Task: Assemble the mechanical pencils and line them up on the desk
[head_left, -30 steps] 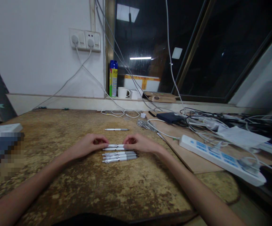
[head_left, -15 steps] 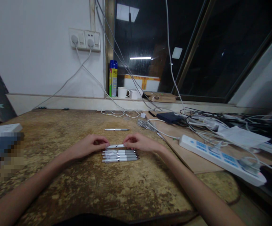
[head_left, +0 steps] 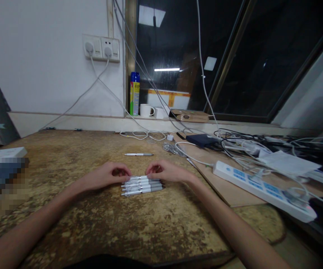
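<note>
Worn wooden table (head_left: 94,224), row of white pens (head_left: 141,185) mid-table. Left hand (head_left: 109,175) and right hand (head_left: 164,171) pinch ends of rearmost pen, fingers narrow. Step: squaring row. Next likely: lone pen (head_left: 138,154) behind needs reach.

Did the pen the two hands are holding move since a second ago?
Yes. The held pen has come toward the person, away from the lone pen farther up the table, and now sits against the row of pens.
</note>
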